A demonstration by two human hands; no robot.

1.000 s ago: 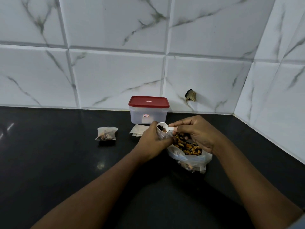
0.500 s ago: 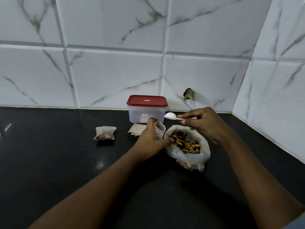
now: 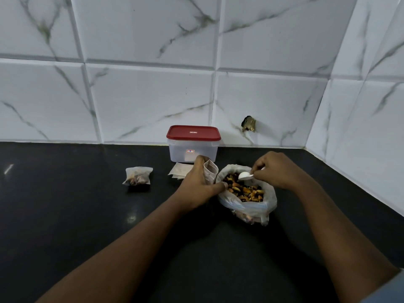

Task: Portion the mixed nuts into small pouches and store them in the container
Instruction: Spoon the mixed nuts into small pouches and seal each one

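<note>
An open plastic bag [image 3: 249,209] of mixed nuts [image 3: 244,189] sits on the black counter. My right hand [image 3: 276,169] holds a small white spoon [image 3: 244,176] by its handle, its bowl just over the nuts. My left hand [image 3: 197,182] grips a small pouch [image 3: 211,173] upright, mouth up, right beside the bag's left rim. A filled pouch [image 3: 138,176] lies further left. A clear container [image 3: 193,150] with a red lid [image 3: 193,132] stands shut against the wall behind my left hand.
A few flat empty pouches [image 3: 180,170] lie in front of the container, partly behind my left hand. Marble-tiled walls close the back and right sides; a dark hole [image 3: 248,124] marks the back wall.
My right hand lifted the spoon away from the pouch after tipping nuts into it, then brought it down over the bag of nuts. The left hand kept holding the pouch.
</note>
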